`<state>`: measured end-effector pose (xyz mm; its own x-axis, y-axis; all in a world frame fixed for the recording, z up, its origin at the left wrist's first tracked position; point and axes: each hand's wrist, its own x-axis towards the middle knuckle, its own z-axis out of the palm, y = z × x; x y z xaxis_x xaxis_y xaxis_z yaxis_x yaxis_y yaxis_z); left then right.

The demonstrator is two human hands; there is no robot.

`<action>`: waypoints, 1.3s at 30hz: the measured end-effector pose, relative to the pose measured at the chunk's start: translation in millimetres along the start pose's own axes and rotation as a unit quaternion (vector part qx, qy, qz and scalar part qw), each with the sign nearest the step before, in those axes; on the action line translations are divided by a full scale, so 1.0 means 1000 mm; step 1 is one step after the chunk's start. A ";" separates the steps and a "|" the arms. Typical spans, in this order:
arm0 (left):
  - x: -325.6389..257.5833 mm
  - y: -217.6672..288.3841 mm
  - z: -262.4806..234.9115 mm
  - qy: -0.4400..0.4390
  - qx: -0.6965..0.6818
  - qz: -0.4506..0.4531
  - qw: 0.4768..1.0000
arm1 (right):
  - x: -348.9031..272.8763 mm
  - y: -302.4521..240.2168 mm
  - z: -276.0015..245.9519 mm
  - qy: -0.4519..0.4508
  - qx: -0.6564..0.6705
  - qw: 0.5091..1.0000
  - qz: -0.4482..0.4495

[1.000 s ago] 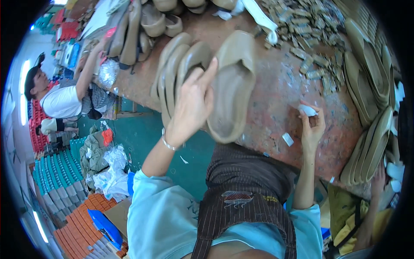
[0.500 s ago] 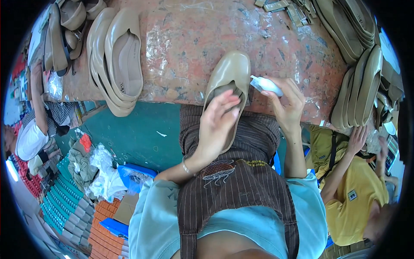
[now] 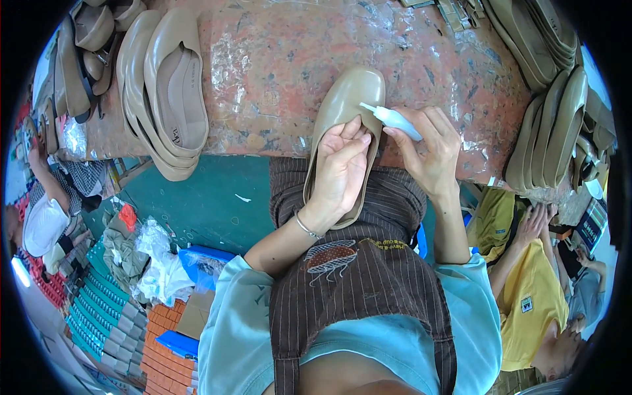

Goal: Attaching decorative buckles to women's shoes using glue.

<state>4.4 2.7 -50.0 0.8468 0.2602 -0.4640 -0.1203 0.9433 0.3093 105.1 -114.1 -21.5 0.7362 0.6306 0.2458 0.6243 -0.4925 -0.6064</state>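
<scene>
A glossy beige flat shoe [image 3: 351, 89] lies toe away from me, its front on the table edge and its heel over my lap. My left hand [image 3: 339, 168] reaches into its opening, palm turned up, with curled fingers and thumb at the throat edge, gripping the shoe. My right hand [image 3: 433, 148] is closed round a small white squeeze bottle [image 3: 397, 122]. The bottle's thin nozzle points left and is over the shoe's upper, just ahead of the opening. Whether the tip touches the leather, I cannot tell.
The worn reddish table [image 3: 283, 72] bears nested beige shoes [image 3: 174, 92] at left and more shoes [image 3: 556, 125] at right. Beige strap pieces [image 3: 454, 13] lie at the far edge. A person in a yellow shirt [image 3: 533, 303] sits at right; another person's arm [image 3: 49, 178] shows at left.
My left hand has turned palm up and gone deeper into the shoe's opening, its fingers now at the throat edge. The bottle has moved left, bringing its nozzle over the upper.
</scene>
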 end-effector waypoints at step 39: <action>0.002 0.002 -0.004 0.022 0.007 -0.004 1.000 | 0.016 -0.014 -0.008 -0.048 -0.048 0.998 -0.009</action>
<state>3.6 6.3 -53.9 0.8240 0.2621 -0.5024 -0.1070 0.9426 0.3164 110.1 -102.0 -3.3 0.6988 0.6925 0.1795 0.6628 -0.5323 -0.5267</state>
